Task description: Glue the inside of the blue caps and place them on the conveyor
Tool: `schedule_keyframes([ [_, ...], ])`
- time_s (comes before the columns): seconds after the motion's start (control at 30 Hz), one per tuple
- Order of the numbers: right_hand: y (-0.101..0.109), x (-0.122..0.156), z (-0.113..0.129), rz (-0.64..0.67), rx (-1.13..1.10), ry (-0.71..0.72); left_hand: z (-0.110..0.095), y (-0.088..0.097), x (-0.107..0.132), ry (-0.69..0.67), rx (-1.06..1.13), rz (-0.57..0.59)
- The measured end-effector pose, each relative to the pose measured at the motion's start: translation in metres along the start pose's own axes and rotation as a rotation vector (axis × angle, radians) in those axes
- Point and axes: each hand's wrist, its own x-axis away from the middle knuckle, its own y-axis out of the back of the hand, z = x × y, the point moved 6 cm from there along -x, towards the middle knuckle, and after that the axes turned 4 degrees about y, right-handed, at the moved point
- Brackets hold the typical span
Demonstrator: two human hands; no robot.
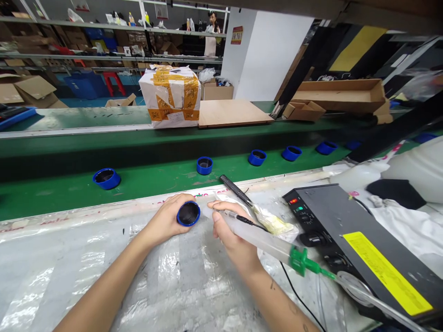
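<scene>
My left hand (169, 219) is closed around a small blue round cap with a black inside (188, 213), tilted so that its opening faces me. My right hand (230, 230) grips a clear syringe-like dispenser (263, 237) with a green fitting (300, 260) and a hose at its rear. Its tip points left, close to the cap's rim. Both hands rest over a plastic-covered worktop (173, 286).
A green conveyor belt (155, 182) carries several blue caps (106, 178) in a row. A black controller box with a yellow label (363, 244) stands at my right. A brush with a black handle (238, 191) lies by a rag. A taped parcel (171, 94) and cardboard boxes sit beyond.
</scene>
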Motion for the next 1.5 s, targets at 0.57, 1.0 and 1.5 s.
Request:
schedule_keyframes([
  [0.57,0.005,0.003,0.005,0.028,0.049,0.002,0.0,0.0,-0.001,0.026,0.009,-0.006],
  [1.0,0.002,0.002,0.019,0.08,0.103,0.069,0.0,0.0,-0.002,0.042,0.031,0.008],
  [1.5,-0.016,0.002,0.019,0.094,-0.039,0.226,-0.002,0.0,-0.002,0.045,0.049,0.016],
])
